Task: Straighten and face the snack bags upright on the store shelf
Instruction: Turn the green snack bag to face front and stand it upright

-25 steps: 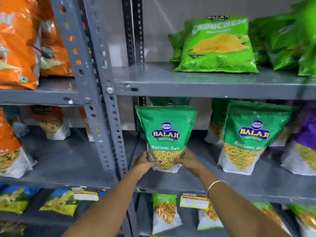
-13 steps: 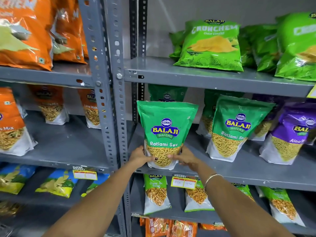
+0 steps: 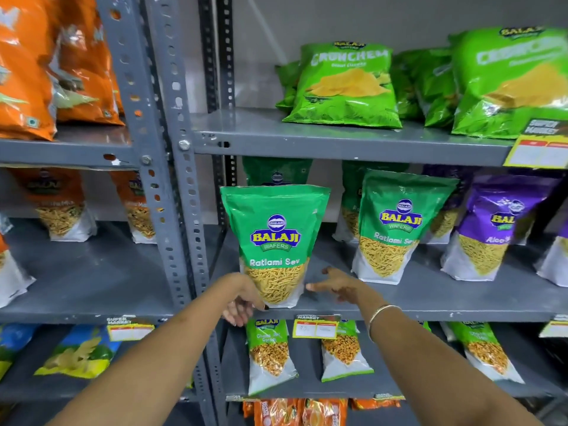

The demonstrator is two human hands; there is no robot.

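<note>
Standing upright, label forward, the front sev bag (image 3: 274, 245) is looking finished; left hand (image 3: 242, 299) is touching its corner loosely, right hand (image 3: 338, 285) spread open beside it; neighbouring bags remain.

At twelve o'clock from your hands stands a Ratlami Sev bag (image 3: 274, 241): green top, white base, yellow sev, blue-and-yellow logo. At three o'clock from it, its twin (image 3: 396, 226) bears the same colours, then a purple bag (image 3: 495, 229). At one o'clock you see lime-green Crunchem bags (image 3: 345, 87); at ten o'clock, orange bags (image 3: 46, 63). The shelving (image 3: 338, 142) is grey.
</note>
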